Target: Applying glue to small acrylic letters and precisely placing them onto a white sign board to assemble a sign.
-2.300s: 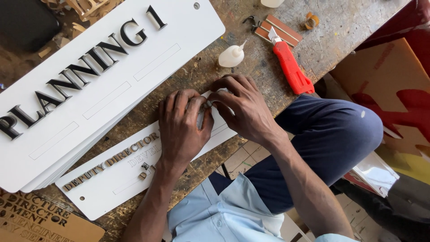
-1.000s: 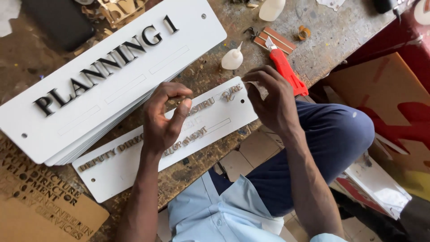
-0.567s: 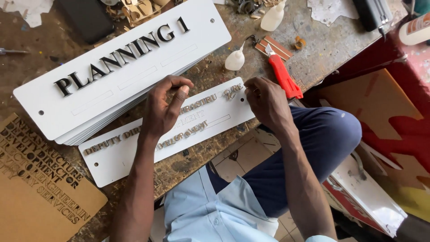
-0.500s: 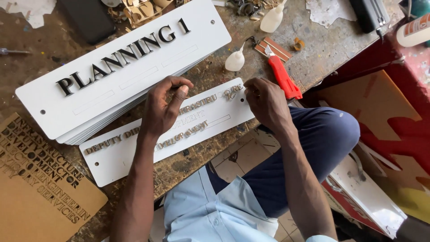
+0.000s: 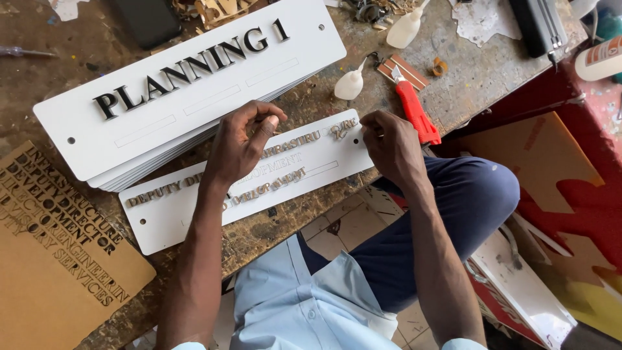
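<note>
Nameplate point(image 5: 304, 170), long and white, lying on workbench point(image 5: 272, 236) edge, part-filled with small cut-out letters. Right hand point(image 5: 391, 144) fingers pinching narrow at letter on plate's 2 o'clock end. Left hand point(image 5: 241, 146) curling narrow near centre; whether holding letter, cannot tell. Risks: letter seating crooked or smearing if fingers are slipping; wrist nudging set letters; plate shifting toward bench edge. Red utility knife point(image 5: 413, 111) lying at 1 o'clock, sign stack point(image 5: 188, 91) at 11.
</note>
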